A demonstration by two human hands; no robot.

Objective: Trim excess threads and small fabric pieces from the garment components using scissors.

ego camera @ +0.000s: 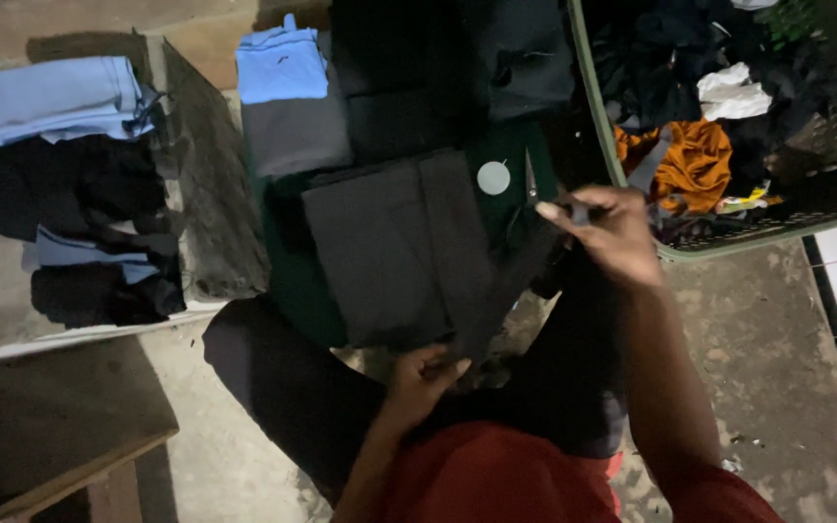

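On the lap, left hand (420, 376) pinching dark cloth (409, 254), right hand (604, 232) apparently gripping scissors (532, 184).

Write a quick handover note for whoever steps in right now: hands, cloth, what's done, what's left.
Left hand grips the near edge of the dark cloth lying over the lap. Right hand pinches its far corner, raised. Small scissors and a round white disc lie just beyond. Folded stacks sit at left; the green basket at right holds loose garments. This piece is not yet folded.

Single head cam, steep downward, close over lap and floor (777, 387).
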